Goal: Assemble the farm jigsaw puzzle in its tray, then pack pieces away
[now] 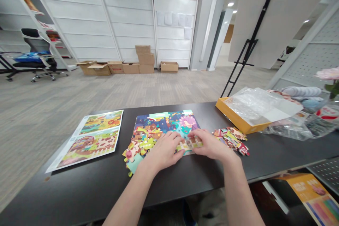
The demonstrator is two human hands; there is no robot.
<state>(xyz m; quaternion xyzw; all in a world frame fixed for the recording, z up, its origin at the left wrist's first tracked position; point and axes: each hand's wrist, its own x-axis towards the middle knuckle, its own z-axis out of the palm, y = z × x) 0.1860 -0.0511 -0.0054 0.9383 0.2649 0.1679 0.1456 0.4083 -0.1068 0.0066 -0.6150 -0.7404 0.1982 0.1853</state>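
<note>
Cardboard jigsaw pieces (196, 141), colourful and knobbed, lie between left hand (164, 149) and right hand (210, 143) on black tabletop (182, 182); fingers curved, thumbs apart; likely light, stiff, weak-tabbed; best pinched by edges.

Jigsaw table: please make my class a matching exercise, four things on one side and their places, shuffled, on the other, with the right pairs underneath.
Things
1. Printed picture sheet
2. Open yellow box
3. Cardboard boxes
4. Jigsaw

Places
A. On the floor, by the white shelving
B. Partly under the left hand and right hand
C. At the left side of the black table
D. Right of both hands, with clear plastic in it

Pairs: 1-C, 2-D, 3-A, 4-B
</note>
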